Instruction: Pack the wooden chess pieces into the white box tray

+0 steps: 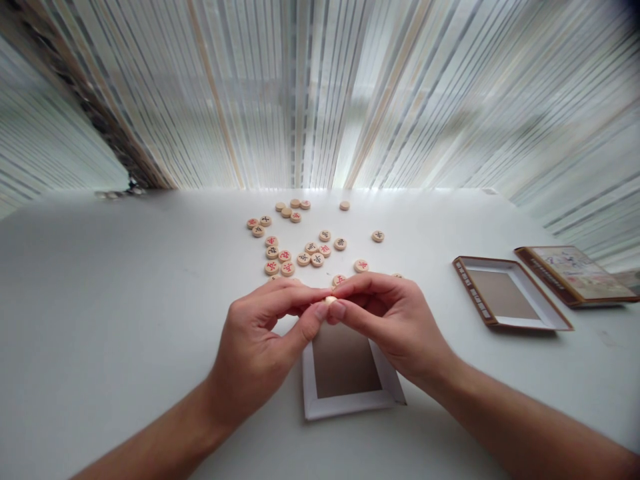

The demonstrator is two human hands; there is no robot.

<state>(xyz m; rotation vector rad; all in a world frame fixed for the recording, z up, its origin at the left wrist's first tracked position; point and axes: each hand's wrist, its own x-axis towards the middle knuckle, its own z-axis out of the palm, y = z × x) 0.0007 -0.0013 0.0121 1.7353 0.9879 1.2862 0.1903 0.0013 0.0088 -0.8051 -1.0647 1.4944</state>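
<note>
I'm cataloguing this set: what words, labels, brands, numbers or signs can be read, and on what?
Nothing can be surely quoted.
Round pale wooden pieces: red or black characters on many, too small and blurred.
Brown-and-white rectangular cardboard tray at right: pale characters along its brown side, too blurred.
Flat brown cardboard box part with pictured top: faint side lettering, illegible.

Soft daylight through striped curtain; edges stretched, blurred; top-right corner dark

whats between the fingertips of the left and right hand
A small pale piece, pinched by the left hand and the right hand. The head view shows it, though its face can't be made out. An open box lies below.
</note>
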